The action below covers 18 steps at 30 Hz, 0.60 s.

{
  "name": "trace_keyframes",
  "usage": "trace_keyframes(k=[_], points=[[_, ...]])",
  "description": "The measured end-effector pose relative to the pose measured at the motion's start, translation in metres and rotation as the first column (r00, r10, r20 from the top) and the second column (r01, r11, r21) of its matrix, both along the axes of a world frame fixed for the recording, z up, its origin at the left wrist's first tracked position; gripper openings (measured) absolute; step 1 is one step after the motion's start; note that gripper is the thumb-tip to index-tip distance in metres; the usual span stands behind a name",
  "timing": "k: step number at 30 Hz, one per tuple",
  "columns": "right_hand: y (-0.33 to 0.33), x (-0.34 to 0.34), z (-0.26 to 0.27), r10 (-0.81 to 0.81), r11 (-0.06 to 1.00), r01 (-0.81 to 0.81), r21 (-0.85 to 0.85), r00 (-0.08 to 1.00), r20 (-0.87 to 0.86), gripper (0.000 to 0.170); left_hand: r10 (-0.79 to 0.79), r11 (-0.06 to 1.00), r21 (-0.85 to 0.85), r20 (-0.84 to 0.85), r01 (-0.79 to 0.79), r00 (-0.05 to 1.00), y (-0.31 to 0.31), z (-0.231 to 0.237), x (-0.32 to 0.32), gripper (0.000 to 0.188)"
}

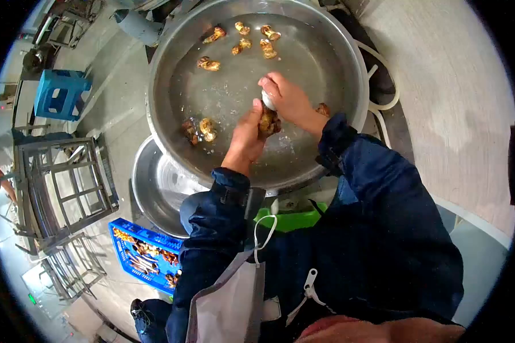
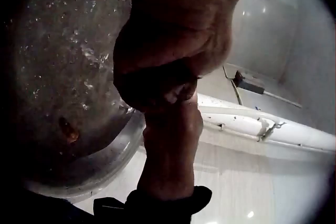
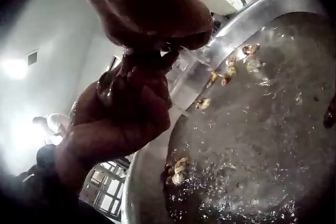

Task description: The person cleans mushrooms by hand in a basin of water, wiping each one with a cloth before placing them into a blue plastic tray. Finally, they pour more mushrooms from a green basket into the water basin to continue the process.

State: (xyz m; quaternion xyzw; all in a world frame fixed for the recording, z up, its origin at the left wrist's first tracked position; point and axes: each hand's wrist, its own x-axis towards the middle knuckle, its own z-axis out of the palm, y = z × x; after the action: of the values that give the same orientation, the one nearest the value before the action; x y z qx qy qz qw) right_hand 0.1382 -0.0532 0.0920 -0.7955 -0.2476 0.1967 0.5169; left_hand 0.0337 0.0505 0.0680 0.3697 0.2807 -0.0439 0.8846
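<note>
Over the large metal basin (image 1: 169,123), my left hand (image 1: 246,140) grips a brown mushroom (image 1: 269,123), its thumb along the near side. My right hand (image 1: 294,104) pinches a small white object (image 1: 268,100) against the upper end of that mushroom; its kind is unclear. Both hands meet closely at the mushroom. In the left wrist view the left hand (image 2: 176,29) is dark and covers most of it. Wet and dim in the right wrist view, the mushroom (image 3: 107,87) shows between the hands. Other mushrooms (image 1: 208,129) float in the basin's water, several toward the far side.
A smaller metal bowl (image 1: 146,177) stands beside the basin at lower left. Near it is a blue crate (image 1: 120,243) of mushrooms. A blue stool (image 1: 63,94) and metal racks (image 1: 68,188) stand at left. A pale hose (image 1: 392,86) curves along the basin's right side.
</note>
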Motion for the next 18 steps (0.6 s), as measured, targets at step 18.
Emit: trace_keyframes(k=[18], points=[[-0.003,-0.012,0.001,0.309,0.922,-0.284,0.263,0.949,-0.061,0.041,-0.19,0.329,0.928,-0.118,0.177,0.975,0.021,0.034,-0.012,0.026]])
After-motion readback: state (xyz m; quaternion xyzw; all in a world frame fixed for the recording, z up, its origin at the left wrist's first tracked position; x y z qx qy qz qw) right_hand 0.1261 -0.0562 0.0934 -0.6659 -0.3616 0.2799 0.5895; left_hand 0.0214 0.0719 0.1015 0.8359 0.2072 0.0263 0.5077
